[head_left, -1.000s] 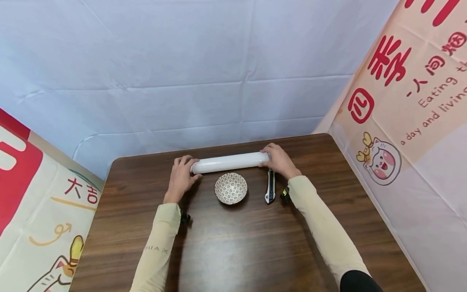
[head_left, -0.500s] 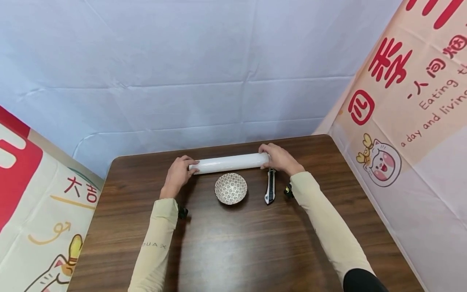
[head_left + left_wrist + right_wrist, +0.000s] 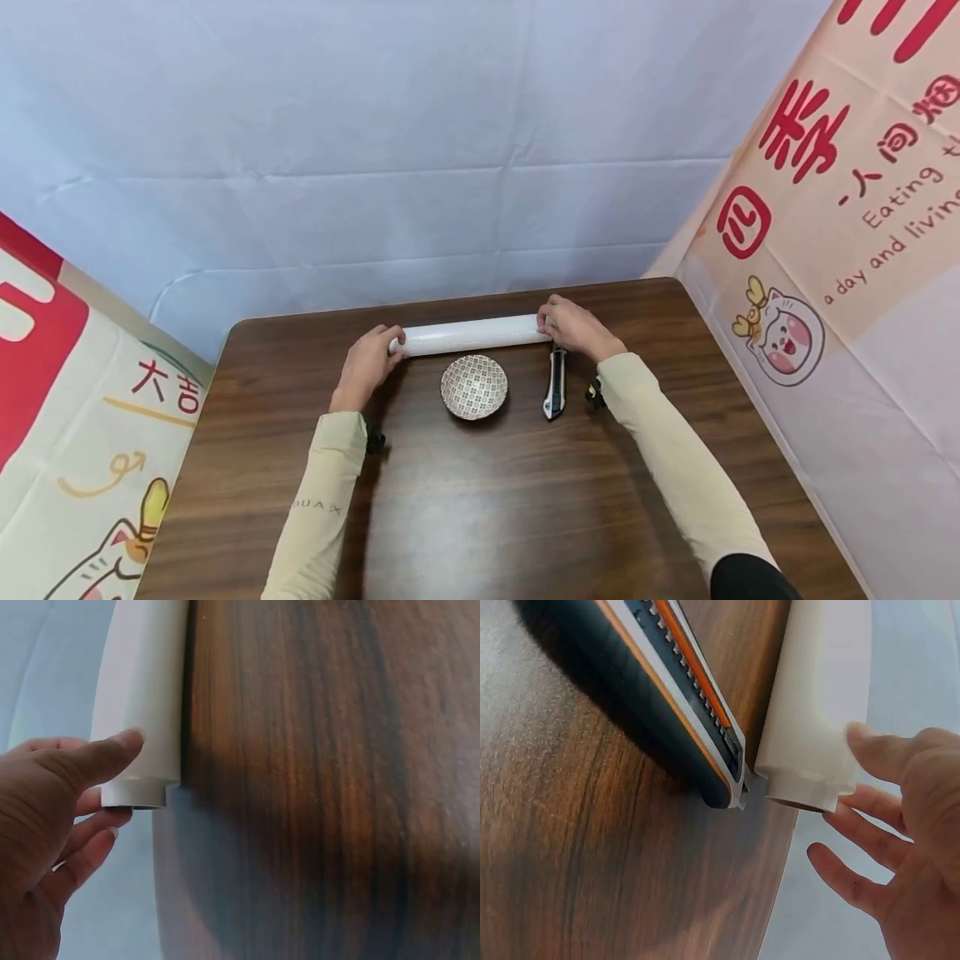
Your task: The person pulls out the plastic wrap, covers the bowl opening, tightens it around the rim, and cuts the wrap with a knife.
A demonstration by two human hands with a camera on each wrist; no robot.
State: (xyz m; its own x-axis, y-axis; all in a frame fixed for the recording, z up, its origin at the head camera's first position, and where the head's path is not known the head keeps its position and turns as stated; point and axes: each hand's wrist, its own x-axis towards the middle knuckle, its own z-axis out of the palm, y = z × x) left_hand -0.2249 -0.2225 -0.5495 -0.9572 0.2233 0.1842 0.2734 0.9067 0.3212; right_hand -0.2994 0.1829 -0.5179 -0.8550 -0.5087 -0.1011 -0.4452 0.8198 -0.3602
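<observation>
A white roll of what looks like cling film lies across the back of the table, its narrower core end showing in both wrist views. My left hand pinches the left end, thumb on top and fingers around the core's end. At the other end my right hand grips the roll, with the thumb against its side and fingertips by the core. A small patterned bowl sits just in front of the roll. Beside the bowl, a utility knife points its tip toward the roll's right end.
The dark wooden table ends close behind the roll, where a pale cloth backdrop hangs. Printed cloths stand along the right and left sides.
The roll has shifted very slightly left. My left fingers have drawn in closer at its end, and the right fingers have curled more. The bowl and knife stay put.
</observation>
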